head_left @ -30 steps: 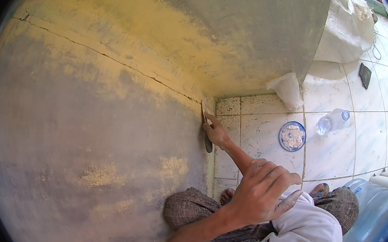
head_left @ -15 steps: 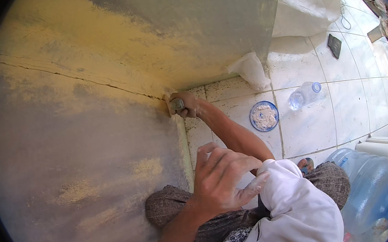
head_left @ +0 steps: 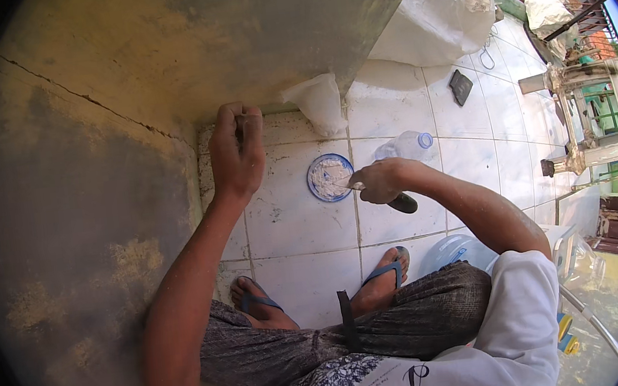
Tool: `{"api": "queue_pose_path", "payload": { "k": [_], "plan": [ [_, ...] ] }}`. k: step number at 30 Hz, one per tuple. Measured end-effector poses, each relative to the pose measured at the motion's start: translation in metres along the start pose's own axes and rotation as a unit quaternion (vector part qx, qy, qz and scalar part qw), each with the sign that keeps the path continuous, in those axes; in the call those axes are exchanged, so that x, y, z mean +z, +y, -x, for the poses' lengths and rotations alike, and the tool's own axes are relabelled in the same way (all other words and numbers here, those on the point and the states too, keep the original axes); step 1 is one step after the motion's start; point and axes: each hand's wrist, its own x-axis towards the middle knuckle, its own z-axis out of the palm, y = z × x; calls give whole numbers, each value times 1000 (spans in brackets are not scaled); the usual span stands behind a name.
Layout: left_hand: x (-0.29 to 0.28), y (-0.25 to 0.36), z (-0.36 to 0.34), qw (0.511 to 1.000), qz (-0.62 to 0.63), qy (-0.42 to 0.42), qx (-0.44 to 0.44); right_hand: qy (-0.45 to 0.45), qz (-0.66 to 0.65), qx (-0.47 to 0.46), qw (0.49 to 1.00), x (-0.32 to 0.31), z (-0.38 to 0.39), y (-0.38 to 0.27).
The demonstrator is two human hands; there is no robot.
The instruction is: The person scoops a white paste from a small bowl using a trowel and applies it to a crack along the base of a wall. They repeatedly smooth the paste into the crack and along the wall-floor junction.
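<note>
Scraper (head_left: 403, 203) in palm-down right hand (head_left: 381, 180)

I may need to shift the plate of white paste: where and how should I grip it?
Probably by the left rim of the plate, coming from the left: blue edge shows there beside the paste, while the right hand, holding a dark-handled tool, crowds the right edge.

White tiled floor (head_left: 298, 228): room to pass between round blue-rimmed plate (head_left: 311, 180) and blue-strapped sandals (head_left: 382, 273). Left edge: patchy grey-yellow wall (head_left: 82, 179) blocks, left hand (head_left: 240, 151) over adjoining floor. Far edge: crumpled white plastic bag (head_left: 321, 106). Right of plate: right hand (head_left: 383, 180), clear plastic bottle (head_left: 403, 145) just beyond.
</note>
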Motion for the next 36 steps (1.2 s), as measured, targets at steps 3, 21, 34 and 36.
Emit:
{"api": "queue_pose_path", "payload": {
  "k": [3,21,34,36],
  "plan": [
    [31,-85,7,961,-223,-109,-123,6,0,81,997,42,0,1],
    [153,-197,102,924,-320,-171,-120,199,40,27,979,97,-62,28],
    [162,-197,101,910,-337,-180,-163,216,21,38,975,75,-80,4],
    [162,-197,101,913,-336,-171,-155,217,6,45,975,72,-80,2]
  ]
}}
